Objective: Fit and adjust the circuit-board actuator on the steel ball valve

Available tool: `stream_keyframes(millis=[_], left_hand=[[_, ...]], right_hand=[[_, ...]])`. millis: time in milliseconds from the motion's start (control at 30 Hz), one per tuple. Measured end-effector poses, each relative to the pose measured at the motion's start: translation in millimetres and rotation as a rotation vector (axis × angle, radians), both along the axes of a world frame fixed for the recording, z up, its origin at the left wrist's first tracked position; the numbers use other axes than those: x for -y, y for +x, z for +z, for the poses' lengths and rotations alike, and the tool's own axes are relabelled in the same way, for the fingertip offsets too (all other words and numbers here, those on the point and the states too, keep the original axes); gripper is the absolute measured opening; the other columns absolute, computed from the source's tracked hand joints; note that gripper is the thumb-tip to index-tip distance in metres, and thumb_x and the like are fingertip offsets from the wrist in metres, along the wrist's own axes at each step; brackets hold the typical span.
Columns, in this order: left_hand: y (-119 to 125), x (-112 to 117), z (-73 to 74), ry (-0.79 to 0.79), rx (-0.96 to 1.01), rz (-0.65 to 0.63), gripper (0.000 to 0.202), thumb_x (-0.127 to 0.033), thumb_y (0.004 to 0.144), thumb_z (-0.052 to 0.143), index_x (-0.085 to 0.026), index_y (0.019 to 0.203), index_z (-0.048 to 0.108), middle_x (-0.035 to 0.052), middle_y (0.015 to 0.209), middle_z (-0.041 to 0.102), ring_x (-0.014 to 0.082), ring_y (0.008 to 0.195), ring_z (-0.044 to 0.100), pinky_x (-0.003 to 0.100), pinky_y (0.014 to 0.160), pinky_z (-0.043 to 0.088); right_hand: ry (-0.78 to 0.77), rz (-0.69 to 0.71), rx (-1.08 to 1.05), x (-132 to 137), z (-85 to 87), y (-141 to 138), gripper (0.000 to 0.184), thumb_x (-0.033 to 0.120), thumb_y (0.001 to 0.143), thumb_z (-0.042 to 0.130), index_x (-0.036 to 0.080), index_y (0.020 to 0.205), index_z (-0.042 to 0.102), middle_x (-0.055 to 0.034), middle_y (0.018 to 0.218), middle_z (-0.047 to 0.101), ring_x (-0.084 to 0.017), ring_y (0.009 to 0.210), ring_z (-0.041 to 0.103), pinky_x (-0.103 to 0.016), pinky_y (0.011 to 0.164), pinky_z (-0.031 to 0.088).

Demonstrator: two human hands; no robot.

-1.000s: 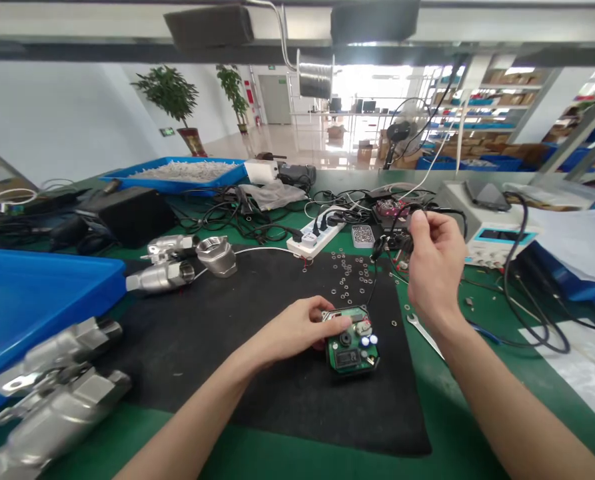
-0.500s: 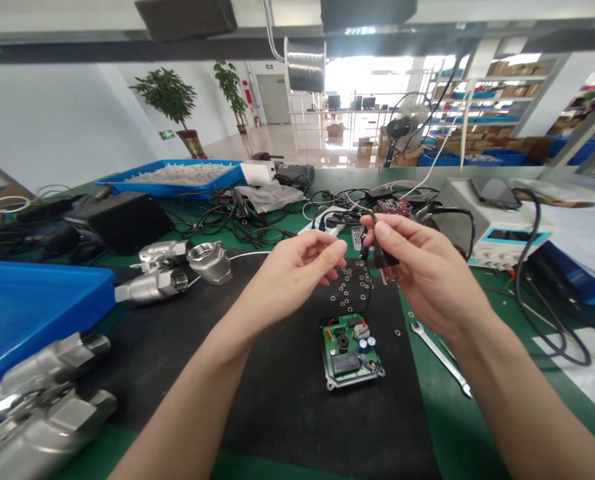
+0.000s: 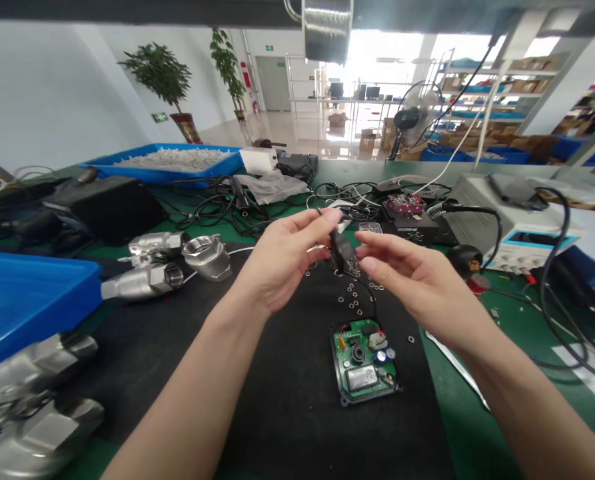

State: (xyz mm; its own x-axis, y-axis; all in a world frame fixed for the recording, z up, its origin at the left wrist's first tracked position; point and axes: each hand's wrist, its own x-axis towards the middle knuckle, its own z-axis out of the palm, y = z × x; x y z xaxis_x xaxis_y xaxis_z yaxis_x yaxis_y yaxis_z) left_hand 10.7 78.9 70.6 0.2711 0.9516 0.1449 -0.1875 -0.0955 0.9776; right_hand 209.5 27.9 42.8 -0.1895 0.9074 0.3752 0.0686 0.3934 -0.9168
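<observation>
My left hand point(image 3: 297, 250) pinches a dark piece point(image 3: 344, 247) on a black cable, above the mat; its exact kind is hard to make out. My right hand point(image 3: 402, 270) is just right of it, thumb and fingers apart; whether a fingertip touches the piece I cannot tell. A thin black cable point(image 3: 372, 293) runs from below the hands down to a green circuit board point(image 3: 360, 353) in a square metal housing. Several small metal nuts or washers point(image 3: 352, 295) lie scattered on the black mat point(image 3: 277, 400) beneath my hands.
Steel valve bodies point(image 3: 152, 280) and a blue tray point(image 3: 32, 293) stand at left. A wrench point(image 3: 460, 370) lies right of the mat. Behind are tangled cables point(image 3: 217, 207), a red box of small parts point(image 3: 406, 203) and a bench instrument point(image 3: 517, 227) with leads.
The dark piece has passed from my right hand to my left, which has moved right and closed on it. My right hand has opened. The view has shifted slightly.
</observation>
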Motion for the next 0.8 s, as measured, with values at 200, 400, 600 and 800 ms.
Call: stream_keyframes(millis=[200, 400, 600, 800], left_hand=[[-24.9, -30.2, -0.4, -0.227, 0.435, 0.373, 0.032, -0.039, 0.077, 0.085, -0.015, 0.088, 0.067, -0.0024, 0.076, 0.063, 0.0007, 0.059, 0.052, 0.013, 0.052, 0.041], [-26.3, -36.4, -6.8, -0.171, 0.619, 0.559, 0.028, -0.033, 0.08, 0.084, -0.016, 0.091, 0.065, -0.0036, 0.08, 0.066, -0.001, 0.065, 0.058, 0.01, 0.058, 0.047], [-26.4, -30.9, -1.4, 0.026, 0.569, 0.601, 0.034, -0.038, 0.074, 0.088, -0.019, 0.095, 0.069, -0.0027, 0.09, 0.07, 0.0005, 0.073, 0.061, 0.011, 0.066, 0.05], [-32.6, -40.3, -16.7, 0.144, 0.407, 0.682, 0.036, -0.04, 0.068, 0.089, -0.017, 0.09, 0.071, -0.0019, 0.089, 0.069, 0.0031, 0.077, 0.062, 0.014, 0.073, 0.052]], right_hand=[[-0.059, -0.213, -0.053, -4.7, 0.8, 12.3, 0.035, 0.046, 0.093, 0.075, 0.022, 0.119, 0.073, -0.0055, 0.105, 0.077, -0.019, 0.092, 0.072, -0.031, 0.082, 0.055], [-0.062, -0.183, 0.039, -3.5, 1.2, 14.0, 0.035, 0.05, 0.094, 0.073, 0.022, 0.115, 0.073, -0.0055, 0.102, 0.076, -0.02, 0.09, 0.071, -0.032, 0.082, 0.053], [-0.103, -0.003, 0.256, 3.6, 2.9, 9.5, 0.033, 0.051, 0.096, 0.069, 0.025, 0.115, 0.072, -0.0026, 0.099, 0.075, -0.019, 0.087, 0.068, -0.031, 0.075, 0.052], [-0.054, -0.041, 0.333, 6.4, 2.6, 14.5, 0.034, 0.053, 0.097, 0.066, 0.027, 0.118, 0.071, -0.0029, 0.101, 0.075, -0.021, 0.089, 0.068, -0.032, 0.075, 0.052]])
